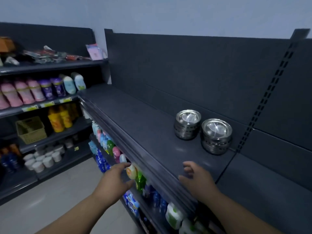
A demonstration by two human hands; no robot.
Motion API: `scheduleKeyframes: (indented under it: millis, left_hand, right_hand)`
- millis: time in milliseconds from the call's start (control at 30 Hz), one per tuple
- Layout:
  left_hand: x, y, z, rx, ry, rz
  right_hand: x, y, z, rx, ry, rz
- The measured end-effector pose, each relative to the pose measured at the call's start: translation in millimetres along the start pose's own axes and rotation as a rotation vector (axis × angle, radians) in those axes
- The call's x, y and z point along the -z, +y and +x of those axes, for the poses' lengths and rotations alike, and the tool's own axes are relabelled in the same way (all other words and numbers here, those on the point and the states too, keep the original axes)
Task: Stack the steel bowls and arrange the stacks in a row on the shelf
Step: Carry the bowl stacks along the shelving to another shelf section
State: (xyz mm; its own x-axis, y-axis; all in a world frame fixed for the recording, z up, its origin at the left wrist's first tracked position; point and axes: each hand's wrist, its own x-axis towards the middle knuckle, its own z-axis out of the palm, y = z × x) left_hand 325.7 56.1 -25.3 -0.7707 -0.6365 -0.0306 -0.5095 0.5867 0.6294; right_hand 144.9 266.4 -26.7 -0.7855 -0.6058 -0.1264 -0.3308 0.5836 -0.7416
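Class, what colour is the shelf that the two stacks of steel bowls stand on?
Dark grey, almost black: the shelf, in the head view.

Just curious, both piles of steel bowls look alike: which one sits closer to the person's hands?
The right pile, beside the slotted post, nearest the right hand; the left pile stands farther along the shelf.

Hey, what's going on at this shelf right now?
A person stands at a dark shop shelf. Two stacks of steel bowls sit side by side near its back, the left stack and the right stack. Both hands are empty with relaxed fingers: the left hand is in front of the bottles below, the right hand at the shelf's front edge.
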Motion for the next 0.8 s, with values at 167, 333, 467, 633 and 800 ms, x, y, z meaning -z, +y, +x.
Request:
scheduleKeyframes:
  millis: [167,333,467,633,800]
  left_hand:
    - [-13.9,20.2,84.2,-0.099,-0.061,-0.083]
    - [-31.2,33.4,184.1,-0.242,-0.201,-0.102]
    - [-34.6,44.2,260.6,-0.348,-0.327,-0.081]
    - [-43.7,67.5,325.7,-0.443,-0.471,-0.082]
    - [-66.5,93.2,350.0,-0.519,-0.671,-0.216]
  right_hand:
    - [-2.2,6.2,53.3,-0.064,0.119,0.002]
    - [0.5,7.2,107.5,-0.197,0.25,0.012]
    - [1.1,-0.4,136.4,-0.348,0.365,0.022]
    - [2.3,-14.7,167.6,-0.446,0.464,0.136]
    - [4.7,-18.3,189.3,-0.49,0.516,0.262]
